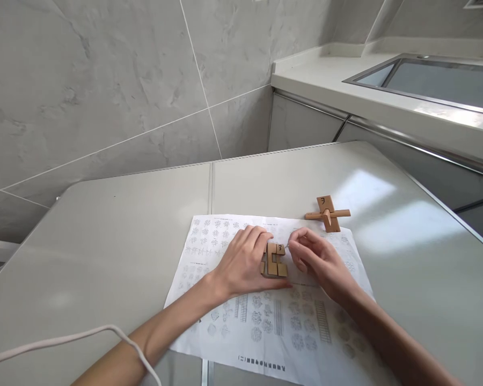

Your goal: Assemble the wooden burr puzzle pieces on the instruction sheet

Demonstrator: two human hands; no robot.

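Observation:
My left hand [245,262] lies curled over a cluster of notched wooden puzzle blocks [277,259] on a printed instruction sheet [273,321], with its fingers pressed on the blocks' left side. My right hand [316,257] is beside the blocks on their right, its fingers bent and its fingertips close to the top right corner of the blocks. A second wooden piece, a cross-shaped assembly [328,213], stands apart at the sheet's far right corner.
The sheet lies on a grey table [104,241] set against a tiled wall. A white cable [64,340] runs across the near left. A counter with a steel sink [434,80] stands behind on the right.

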